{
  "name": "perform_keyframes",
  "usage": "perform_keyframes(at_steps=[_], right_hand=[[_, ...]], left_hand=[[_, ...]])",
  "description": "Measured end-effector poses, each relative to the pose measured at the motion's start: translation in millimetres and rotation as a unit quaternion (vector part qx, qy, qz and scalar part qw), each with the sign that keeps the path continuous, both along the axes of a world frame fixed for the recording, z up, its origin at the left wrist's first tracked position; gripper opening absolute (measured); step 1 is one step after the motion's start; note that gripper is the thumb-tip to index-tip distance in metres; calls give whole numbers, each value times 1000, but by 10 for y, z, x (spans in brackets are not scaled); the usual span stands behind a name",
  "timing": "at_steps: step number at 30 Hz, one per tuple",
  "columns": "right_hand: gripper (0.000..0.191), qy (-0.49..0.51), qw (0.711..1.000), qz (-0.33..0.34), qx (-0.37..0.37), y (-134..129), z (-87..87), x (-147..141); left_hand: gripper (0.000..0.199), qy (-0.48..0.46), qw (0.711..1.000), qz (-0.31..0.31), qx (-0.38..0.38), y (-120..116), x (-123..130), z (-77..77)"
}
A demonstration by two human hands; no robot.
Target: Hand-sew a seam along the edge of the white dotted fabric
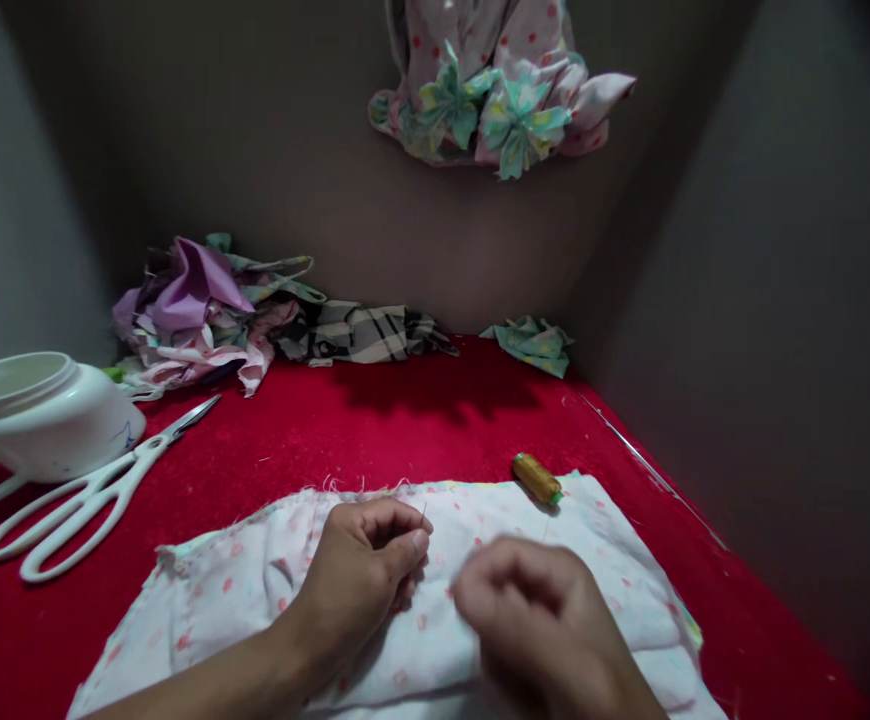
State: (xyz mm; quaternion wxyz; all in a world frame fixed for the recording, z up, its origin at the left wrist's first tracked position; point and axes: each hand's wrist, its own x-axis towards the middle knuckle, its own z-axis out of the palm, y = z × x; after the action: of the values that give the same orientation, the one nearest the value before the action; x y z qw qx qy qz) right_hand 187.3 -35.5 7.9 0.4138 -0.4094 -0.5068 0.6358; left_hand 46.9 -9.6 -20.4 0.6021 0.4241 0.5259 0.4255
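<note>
White cloth with red dots (232,600) lies spread at the front, its far edge frayed with loose threads. Above its middle, my left hand (375,560) pinches a thin needle (424,514) between thumb and forefinger, the needle pointing up. To its right, my right hand (532,610) is blurred by motion, with its fingers curled together over the cloth; what they hold, if anything, is too small to make out. The two hands are apart. A spool of golden-brown thread (537,479) rests on the cloth's far edge.
White-handled scissors (97,495) lie at the left beside a white pot (52,420). Fabric scraps (195,310) and checked cloth (367,333) line the back, with a green scrap (532,343) farther right. Dotted fabric with green bows (480,100) hangs above. A thin metal rod (652,468) lies right.
</note>
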Motion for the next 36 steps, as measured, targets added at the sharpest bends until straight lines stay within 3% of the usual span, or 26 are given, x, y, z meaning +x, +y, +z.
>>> perform_keyframes(at_steps=[2, 6, 10, 16, 25, 31, 36], right_hand=[[19, 39, 988, -126, -81, 223, -128, -82], [21, -8, 978, -201, -57, 404, -361, -130], [20, -49, 976, -212, -20, 366, -363, -130], [19, -25, 981, -187, -48, 366, -346, -162], [15, -36, 984, -170, 29, 331, -355, -181], [17, -12, 980, -197, -5, 283, -370, -227], [16, -28, 977, -210, 8, 273, -351, -254]], left_hand=[[11, 2, 1000, -5, 14, -14, -5, -10], [12, 17, 999, -15, 38, -29, -4, -27], [12, 13, 999, -16, 42, -21, 7, -28], [12, 8, 999, -15, 45, -9, 26, -35], [14, -1, 999, 11, 47, 5, 46, -27], [9, -31, 999, -3, 25, -12, 50, -42], [9, -21, 1000, -1, 6, -8, 41, -67]])
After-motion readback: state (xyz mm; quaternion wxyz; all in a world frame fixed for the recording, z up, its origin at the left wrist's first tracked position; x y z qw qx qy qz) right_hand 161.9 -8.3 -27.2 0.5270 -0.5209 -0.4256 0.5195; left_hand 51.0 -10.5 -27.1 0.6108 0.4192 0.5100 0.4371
